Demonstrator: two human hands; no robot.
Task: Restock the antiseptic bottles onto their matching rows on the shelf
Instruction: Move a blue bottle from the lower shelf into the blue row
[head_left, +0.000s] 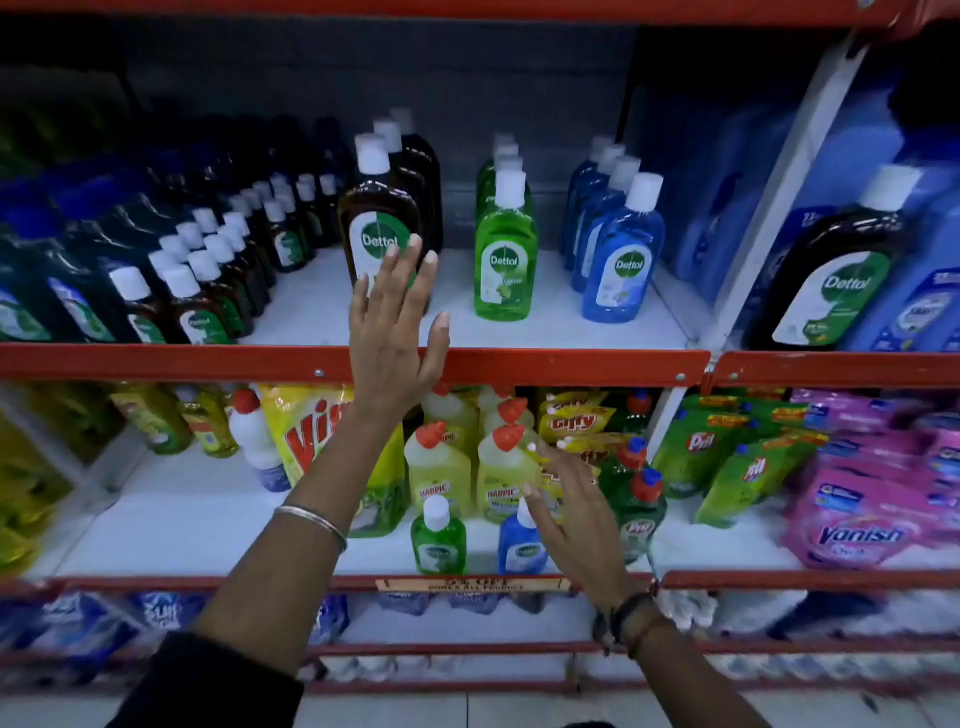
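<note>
**Two loose bottles wait on the middle shelf**

Two small antiseptic bottles, one green (439, 535) and one blue (521, 540), stand at the front edge of the middle shelf (208, 525), below their matching rows on the upper shelf (545, 327). The left hand (393, 332) reaches up, palm forward, fingers (414, 244) spread open against the front brown Dettol bottle (379, 228), gripping nothing. The right hand (574, 512) hovers open just beside the blue bottle, partly covering it; whether they touch is unclear. Motion blurs this hand. Bottles at far left are dim and smeared.
</note>
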